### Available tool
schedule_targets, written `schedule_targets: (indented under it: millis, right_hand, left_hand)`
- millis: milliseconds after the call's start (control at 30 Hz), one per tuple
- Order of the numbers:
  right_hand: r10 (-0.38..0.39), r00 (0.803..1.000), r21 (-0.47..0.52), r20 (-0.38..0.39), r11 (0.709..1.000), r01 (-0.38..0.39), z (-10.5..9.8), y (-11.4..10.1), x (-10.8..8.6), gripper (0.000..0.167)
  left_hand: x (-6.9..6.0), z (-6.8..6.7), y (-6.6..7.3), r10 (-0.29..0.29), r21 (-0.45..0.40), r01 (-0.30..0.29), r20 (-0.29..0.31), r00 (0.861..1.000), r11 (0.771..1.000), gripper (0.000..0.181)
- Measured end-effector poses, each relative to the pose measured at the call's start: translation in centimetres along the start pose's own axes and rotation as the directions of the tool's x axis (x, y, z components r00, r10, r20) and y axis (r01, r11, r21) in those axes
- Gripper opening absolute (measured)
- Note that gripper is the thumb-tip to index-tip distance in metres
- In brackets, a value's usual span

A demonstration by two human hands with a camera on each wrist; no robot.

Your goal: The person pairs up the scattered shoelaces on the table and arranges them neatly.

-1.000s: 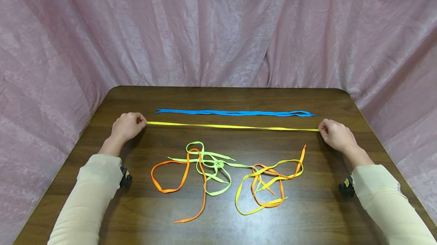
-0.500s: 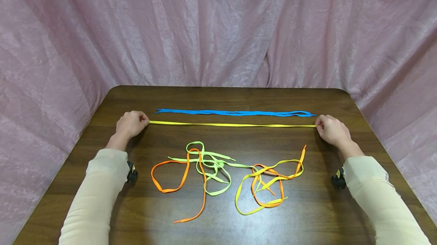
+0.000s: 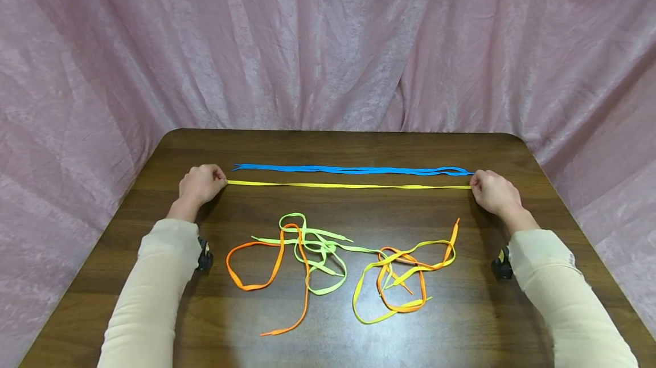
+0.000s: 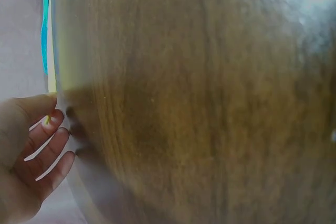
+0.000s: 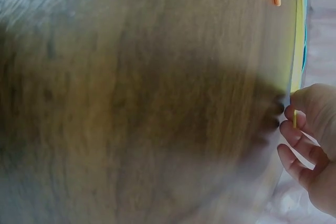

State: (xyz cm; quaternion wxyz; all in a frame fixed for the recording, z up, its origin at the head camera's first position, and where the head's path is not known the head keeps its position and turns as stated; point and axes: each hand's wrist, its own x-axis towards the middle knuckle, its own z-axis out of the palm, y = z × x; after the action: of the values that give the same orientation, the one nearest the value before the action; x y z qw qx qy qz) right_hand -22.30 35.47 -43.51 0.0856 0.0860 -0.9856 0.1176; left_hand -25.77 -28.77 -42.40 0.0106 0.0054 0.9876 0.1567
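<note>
A yellow shoelace (image 3: 348, 186) stretches almost straight across the table, its ends pinched by my two hands. My left hand (image 3: 201, 184) has one end between thumb and forefinger; the left wrist view shows the lace tip (image 4: 48, 119) poking out below the thumb. At the other end my right hand (image 3: 494, 191) pinches likewise, with a short yellow tip (image 5: 295, 119) showing in the right wrist view. Just beyond the yellow lace lie blue shoelaces (image 3: 348, 170), side by side and roughly parallel to it. The right hand is close to the blue laces' right end.
Nearer me, an orange shoelace (image 3: 253, 286) and a light green shoelace (image 3: 333, 288) lie tangled on the brown wooden table (image 3: 246, 351). To their right, another yellow lace (image 3: 357, 294) is looped with an orange lace (image 3: 422, 285). A pink curtain (image 3: 328, 43) hangs behind the table.
Both hands have moved slightly away from me and a little closer together, carrying the yellow shoelace nearer to the blue ones. The tangled laces have stayed in place.
</note>
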Motion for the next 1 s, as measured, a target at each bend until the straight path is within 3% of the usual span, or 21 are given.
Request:
schedule_targets:
  millis: [433,767,1000]
  right_hand:
    - [0.028,0.999,-0.004,0.027,1.000,-0.028,0.36,-0.09,0.18,0.005]
    - [0.032,0.997,-0.007,0.071,0.999,-0.032,0.35,-0.27,0.43,0.006]
    - [0.013,0.996,-0.009,0.093,1.000,-0.013,0.13,-0.32,0.05,0.010]
  left_hand:
    - [0.24,0.25,0.51,0.007,0.026,-0.006,-0.006,1.000,1.000,0.013]
    - [0.26,0.39,0.64,0.007,-0.004,-0.007,-0.015,1.000,1.000,0.011]
    - [-0.01,0.29,0.72,0.017,-0.015,-0.017,0.014,1.000,1.000,0.015]
